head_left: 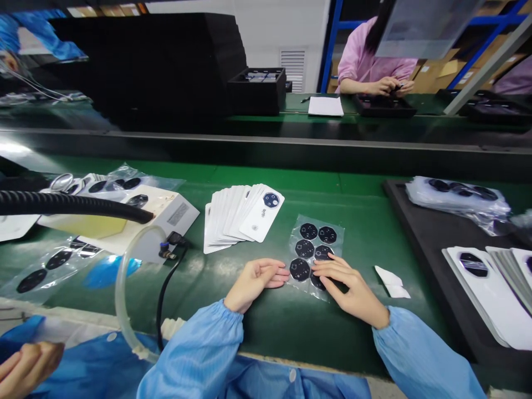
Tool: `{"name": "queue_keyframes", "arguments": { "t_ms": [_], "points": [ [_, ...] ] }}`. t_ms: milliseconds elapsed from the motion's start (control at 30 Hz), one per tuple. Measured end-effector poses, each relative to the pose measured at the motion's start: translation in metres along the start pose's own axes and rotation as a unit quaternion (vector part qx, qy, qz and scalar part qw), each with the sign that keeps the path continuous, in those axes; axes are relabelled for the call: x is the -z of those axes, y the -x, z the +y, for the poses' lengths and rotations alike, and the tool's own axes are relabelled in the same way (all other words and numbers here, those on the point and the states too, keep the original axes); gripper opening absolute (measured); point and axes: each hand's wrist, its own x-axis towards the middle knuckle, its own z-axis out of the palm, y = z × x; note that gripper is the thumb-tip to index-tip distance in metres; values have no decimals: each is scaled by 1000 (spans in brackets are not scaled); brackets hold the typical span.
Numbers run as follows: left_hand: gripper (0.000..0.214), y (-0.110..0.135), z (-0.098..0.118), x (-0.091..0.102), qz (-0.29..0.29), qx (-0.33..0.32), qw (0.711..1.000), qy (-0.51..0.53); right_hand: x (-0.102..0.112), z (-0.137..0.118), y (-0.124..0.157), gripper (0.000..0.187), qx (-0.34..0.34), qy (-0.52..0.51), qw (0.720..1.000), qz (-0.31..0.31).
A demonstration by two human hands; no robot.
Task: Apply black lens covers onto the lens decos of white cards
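Head view looks down on a long green worktop (266,327). Across it, a co-worker in a pink top (374,61) sits with both hands together over a black tray (384,105). On the near side, a big black tray (409,221) lies at the right, and a thick black hose (70,202) reaches in from the left. A fan of white cards (235,216) sits in the middle. Just right of it lies a clear plastic sheet (316,257) with black stickers (308,231) on it. The right hand (351,288) lies open, its fingers (328,267) resting on the sheet and stickers. The left hand (255,282) lies open too, its fingertips (282,274) just beside the sheet's edge.
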Motion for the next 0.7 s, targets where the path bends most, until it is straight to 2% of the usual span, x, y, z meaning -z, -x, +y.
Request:
{"name": "queue_keyframes", "arguments": {
  "t_ms": [233,367,600,633,700],
  "points": [
    [48,6,-6,-6,-30,2,1000,-3,-11,-14,-9,19,-2,21,999,31],
    [56,10,-10,-9,-34,-6,999,-2,-21,-24,-14,22,3,8,1000,20],
    [53,4,-12,-13,-28,-18,999,8,-31,-38,-13,27,-8,6,1000,-6],
    [54,4,-11,-14,-33,-20,999,9,-32,-38,-12,31,-11,19,1000,-13],
    [58,3,-9,-17,-49,-22,999,7,-35,-35,-9,53,-11,66,997,-26]
  ]
}}
